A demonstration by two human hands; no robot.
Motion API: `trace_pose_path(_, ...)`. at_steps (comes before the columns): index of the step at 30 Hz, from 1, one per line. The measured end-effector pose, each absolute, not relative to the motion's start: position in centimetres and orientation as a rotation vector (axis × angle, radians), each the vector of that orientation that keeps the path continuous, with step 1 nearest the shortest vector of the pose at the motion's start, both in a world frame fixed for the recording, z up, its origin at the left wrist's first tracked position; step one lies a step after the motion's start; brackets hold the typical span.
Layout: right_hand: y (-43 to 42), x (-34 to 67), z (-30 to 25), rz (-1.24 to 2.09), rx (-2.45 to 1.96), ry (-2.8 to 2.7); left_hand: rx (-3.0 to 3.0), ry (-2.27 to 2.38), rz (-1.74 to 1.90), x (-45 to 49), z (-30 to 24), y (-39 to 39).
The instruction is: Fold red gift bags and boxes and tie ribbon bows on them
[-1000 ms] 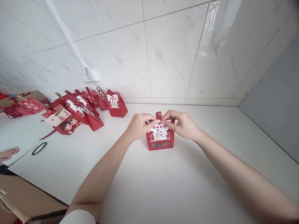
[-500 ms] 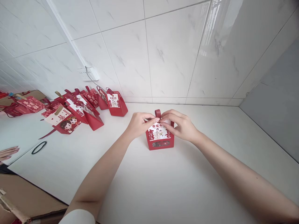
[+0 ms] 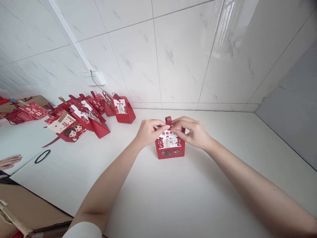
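Observation:
A red gift box with a white front panel, a printed couple and a small clear window stands upright on the white table. A dark red strap rises in a loop from its top. Closed on the box's top edge left of the loop is my left hand, thumb across the front. My right hand pinches the same edge from the right, its fingertips almost meeting the left thumb. What lies directly under the fingertips is hidden.
Several red gift boxes are grouped at the back left, one standing near the wall. A black hair-tie-like ring lies on the left. Another person's hand rests at the left edge, above a cardboard box.
Both hands keep their hold at the top of the box. The fingertips have shifted very slightly; the box stays in place.

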State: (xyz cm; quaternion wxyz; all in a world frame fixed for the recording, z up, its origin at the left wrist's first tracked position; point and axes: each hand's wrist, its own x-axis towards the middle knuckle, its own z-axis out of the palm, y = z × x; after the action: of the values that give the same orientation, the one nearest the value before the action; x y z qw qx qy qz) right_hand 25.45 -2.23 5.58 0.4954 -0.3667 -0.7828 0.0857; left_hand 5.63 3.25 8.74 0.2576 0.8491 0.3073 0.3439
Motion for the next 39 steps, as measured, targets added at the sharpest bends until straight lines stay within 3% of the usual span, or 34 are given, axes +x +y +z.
trace_pose_path(14, -2.4, 25.7, 5.8, 0.308, -0.917, -1.89, 2.134, 0.808, 0.805, 5.4, 8.8, 3.8)
trace_pose_path(23, -2.6, 25.2, 6.2, 0.643, -0.972, -1.724, 2.074, 0.648, 0.529, 4.5, 10.3, 4.1)
trace_pose_path(39, -2.5, 24.9, 5.6, 0.424, -1.116, -1.842, 2.354, 0.691, 0.824, 5.2, 9.2, 3.8)
